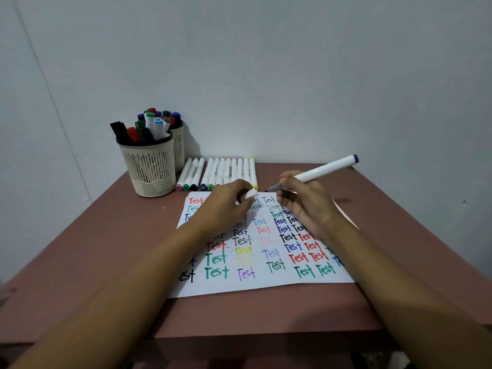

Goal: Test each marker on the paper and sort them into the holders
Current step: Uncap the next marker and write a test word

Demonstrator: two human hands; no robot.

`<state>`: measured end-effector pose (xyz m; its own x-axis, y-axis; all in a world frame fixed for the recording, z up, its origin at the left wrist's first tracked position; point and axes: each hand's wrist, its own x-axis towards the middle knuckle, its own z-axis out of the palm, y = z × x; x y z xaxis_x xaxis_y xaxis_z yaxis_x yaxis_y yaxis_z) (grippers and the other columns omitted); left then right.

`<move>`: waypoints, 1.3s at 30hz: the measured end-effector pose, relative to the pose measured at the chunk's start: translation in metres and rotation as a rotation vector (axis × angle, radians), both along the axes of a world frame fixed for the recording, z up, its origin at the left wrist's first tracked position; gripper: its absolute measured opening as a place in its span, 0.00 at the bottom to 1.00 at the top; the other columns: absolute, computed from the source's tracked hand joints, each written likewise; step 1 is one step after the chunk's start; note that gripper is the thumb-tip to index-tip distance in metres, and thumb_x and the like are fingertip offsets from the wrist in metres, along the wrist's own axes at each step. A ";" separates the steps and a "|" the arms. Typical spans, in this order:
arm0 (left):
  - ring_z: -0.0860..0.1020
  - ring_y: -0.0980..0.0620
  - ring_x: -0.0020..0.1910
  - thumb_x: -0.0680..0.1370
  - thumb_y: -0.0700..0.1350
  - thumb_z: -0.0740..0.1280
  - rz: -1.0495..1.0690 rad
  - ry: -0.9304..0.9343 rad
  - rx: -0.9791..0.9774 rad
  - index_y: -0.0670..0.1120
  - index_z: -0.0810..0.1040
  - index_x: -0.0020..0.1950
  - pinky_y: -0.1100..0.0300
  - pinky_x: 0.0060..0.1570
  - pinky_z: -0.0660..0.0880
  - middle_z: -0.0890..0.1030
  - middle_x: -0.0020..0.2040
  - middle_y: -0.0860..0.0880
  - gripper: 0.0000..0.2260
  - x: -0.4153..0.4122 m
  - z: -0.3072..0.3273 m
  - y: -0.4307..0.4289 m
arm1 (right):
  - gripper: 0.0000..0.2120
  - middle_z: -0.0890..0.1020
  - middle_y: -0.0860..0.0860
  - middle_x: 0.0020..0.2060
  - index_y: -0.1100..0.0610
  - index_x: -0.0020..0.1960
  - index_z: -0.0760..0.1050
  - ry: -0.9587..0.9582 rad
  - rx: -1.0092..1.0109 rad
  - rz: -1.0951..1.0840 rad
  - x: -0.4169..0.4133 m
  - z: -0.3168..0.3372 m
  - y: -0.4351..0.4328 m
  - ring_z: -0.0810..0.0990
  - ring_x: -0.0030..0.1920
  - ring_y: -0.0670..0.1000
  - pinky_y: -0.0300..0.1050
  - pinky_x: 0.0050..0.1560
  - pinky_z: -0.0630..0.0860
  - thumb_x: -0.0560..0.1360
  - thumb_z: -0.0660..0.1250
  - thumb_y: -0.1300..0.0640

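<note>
We are holding the marker (pixel 319 171) in our right hand (pixel 306 203), fingers curled around it, its bare tip hanging over the top of the paper (pixel 266 283), while our left hand (pixel 226 206) is pinching the cap (pixel 251 194). The page is looking crowded, so a new mark may be landing on an old word. The row of markers (pixel 226 173) and two holders (pixel 151 169) are sitting behind, our left hand blocking the way
</note>
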<state>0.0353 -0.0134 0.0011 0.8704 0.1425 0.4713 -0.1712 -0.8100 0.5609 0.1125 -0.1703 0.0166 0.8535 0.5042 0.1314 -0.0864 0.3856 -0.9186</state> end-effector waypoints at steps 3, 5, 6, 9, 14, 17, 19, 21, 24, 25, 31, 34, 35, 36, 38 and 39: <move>0.75 0.52 0.43 0.78 0.43 0.65 -0.017 -0.009 0.019 0.43 0.76 0.57 0.64 0.44 0.69 0.76 0.41 0.52 0.09 -0.001 0.001 -0.001 | 0.10 0.78 0.59 0.37 0.59 0.40 0.74 -0.056 -0.042 0.005 0.000 -0.003 0.003 0.77 0.32 0.47 0.36 0.33 0.77 0.77 0.61 0.69; 0.75 0.53 0.43 0.78 0.43 0.65 -0.030 -0.013 0.025 0.43 0.76 0.57 0.62 0.46 0.71 0.76 0.41 0.53 0.09 -0.001 0.001 -0.001 | 0.10 0.78 0.59 0.37 0.59 0.39 0.74 -0.073 -0.044 0.013 0.000 -0.003 0.004 0.77 0.32 0.47 0.36 0.34 0.78 0.77 0.61 0.69; 0.75 0.53 0.43 0.78 0.43 0.65 -0.039 -0.016 0.028 0.43 0.76 0.57 0.60 0.47 0.72 0.76 0.40 0.53 0.10 -0.001 0.001 -0.001 | 0.10 0.78 0.59 0.36 0.59 0.39 0.74 -0.081 -0.049 0.016 -0.001 -0.003 0.004 0.77 0.33 0.47 0.36 0.34 0.78 0.77 0.61 0.69; 0.75 0.54 0.43 0.78 0.44 0.65 -0.076 -0.033 0.038 0.44 0.76 0.59 0.58 0.48 0.74 0.76 0.40 0.55 0.10 -0.002 0.002 -0.004 | 0.10 0.79 0.54 0.30 0.59 0.39 0.74 -0.100 -0.087 0.033 -0.003 -0.003 0.005 0.77 0.32 0.48 0.36 0.34 0.78 0.76 0.62 0.70; 0.74 0.65 0.41 0.79 0.46 0.63 -0.120 -0.060 0.048 0.47 0.76 0.62 0.69 0.43 0.70 0.77 0.42 0.58 0.12 -0.005 0.003 -0.008 | 0.07 0.74 0.52 0.30 0.60 0.39 0.74 -0.184 -0.175 0.078 -0.005 -0.005 0.005 0.73 0.31 0.46 0.36 0.31 0.72 0.75 0.65 0.69; 0.73 0.64 0.37 0.79 0.45 0.63 -0.121 -0.060 0.069 0.45 0.78 0.60 0.72 0.37 0.66 0.74 0.38 0.59 0.11 -0.007 0.004 -0.009 | 0.07 0.71 0.51 0.28 0.60 0.40 0.75 -0.175 -0.179 0.087 -0.004 -0.005 0.003 0.68 0.29 0.46 0.37 0.28 0.67 0.74 0.67 0.68; 0.72 0.61 0.33 0.79 0.44 0.62 -0.118 -0.056 0.095 0.40 0.79 0.53 0.70 0.34 0.65 0.73 0.34 0.55 0.09 -0.007 0.005 -0.009 | 0.04 0.70 0.51 0.28 0.60 0.42 0.76 -0.174 -0.181 0.104 -0.004 -0.005 0.002 0.67 0.29 0.46 0.36 0.27 0.66 0.74 0.67 0.67; 0.68 0.55 0.30 0.80 0.43 0.61 -0.121 -0.043 0.114 0.37 0.77 0.48 0.66 0.32 0.63 0.73 0.32 0.48 0.10 -0.007 0.004 -0.010 | 0.03 0.70 0.50 0.27 0.61 0.43 0.76 -0.186 -0.190 0.119 -0.005 -0.004 0.000 0.66 0.28 0.45 0.35 0.26 0.65 0.75 0.67 0.66; 0.68 0.50 0.31 0.80 0.43 0.61 -0.135 -0.052 0.133 0.36 0.76 0.46 0.63 0.31 0.61 0.74 0.33 0.43 0.11 -0.009 0.001 -0.012 | 0.02 0.70 0.48 0.25 0.61 0.44 0.75 -0.222 -0.212 0.140 -0.006 -0.005 -0.002 0.66 0.26 0.45 0.35 0.25 0.64 0.75 0.67 0.66; 0.69 0.49 0.32 0.80 0.43 0.61 -0.138 -0.059 0.137 0.36 0.76 0.46 0.63 0.31 0.62 0.75 0.33 0.42 0.11 -0.009 0.000 -0.012 | 0.02 0.70 0.49 0.25 0.61 0.44 0.75 -0.230 -0.208 0.150 -0.007 -0.006 -0.003 0.66 0.27 0.45 0.36 0.26 0.64 0.75 0.67 0.66; 0.67 0.55 0.29 0.79 0.42 0.61 -0.149 -0.089 0.122 0.37 0.75 0.43 0.65 0.31 0.62 0.73 0.31 0.47 0.10 -0.011 0.001 -0.017 | 0.03 0.71 0.49 0.25 0.61 0.43 0.74 -0.196 -0.168 0.183 -0.007 -0.007 -0.004 0.67 0.28 0.45 0.36 0.28 0.66 0.74 0.66 0.67; 0.66 0.56 0.26 0.79 0.44 0.63 -0.127 -0.070 -0.007 0.41 0.78 0.45 0.65 0.29 0.60 0.68 0.27 0.53 0.08 -0.008 0.004 -0.019 | 0.02 0.72 0.49 0.27 0.61 0.44 0.75 -0.163 -0.160 0.153 -0.006 -0.004 -0.003 0.69 0.27 0.45 0.35 0.27 0.67 0.74 0.67 0.66; 0.67 0.58 0.26 0.78 0.45 0.64 -0.105 -0.063 -0.066 0.42 0.79 0.48 0.65 0.29 0.61 0.69 0.27 0.54 0.07 -0.007 0.006 -0.019 | 0.02 0.72 0.50 0.27 0.61 0.44 0.76 -0.134 -0.146 0.145 -0.006 -0.002 -0.002 0.69 0.27 0.44 0.35 0.27 0.68 0.74 0.67 0.66; 0.67 0.59 0.26 0.77 0.45 0.66 -0.084 -0.062 -0.135 0.44 0.79 0.50 0.65 0.30 0.62 0.70 0.28 0.55 0.06 -0.006 0.007 -0.019 | 0.03 0.72 0.50 0.27 0.61 0.44 0.76 -0.098 -0.124 0.141 -0.006 -0.001 -0.002 0.70 0.27 0.44 0.35 0.26 0.69 0.74 0.66 0.66; 0.68 0.61 0.26 0.75 0.45 0.69 -0.069 -0.067 -0.285 0.47 0.78 0.49 0.68 0.29 0.64 0.70 0.30 0.55 0.04 -0.006 0.010 -0.018 | 0.03 0.73 0.50 0.27 0.60 0.45 0.76 -0.014 -0.073 0.138 -0.006 0.000 -0.001 0.70 0.26 0.44 0.34 0.25 0.69 0.75 0.65 0.66; 0.68 0.62 0.26 0.74 0.44 0.70 -0.063 -0.062 -0.352 0.49 0.77 0.48 0.69 0.29 0.64 0.70 0.30 0.55 0.04 -0.006 0.011 -0.017 | 0.02 0.73 0.51 0.27 0.60 0.45 0.76 0.033 -0.044 0.131 -0.006 0.001 -0.002 0.70 0.26 0.44 0.34 0.25 0.69 0.75 0.65 0.65</move>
<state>0.0292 -0.0303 0.0121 0.8538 0.2528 0.4552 -0.2568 -0.5560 0.7905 0.1062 -0.1725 0.0180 0.7838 0.6159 0.0796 -0.1639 0.3288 -0.9301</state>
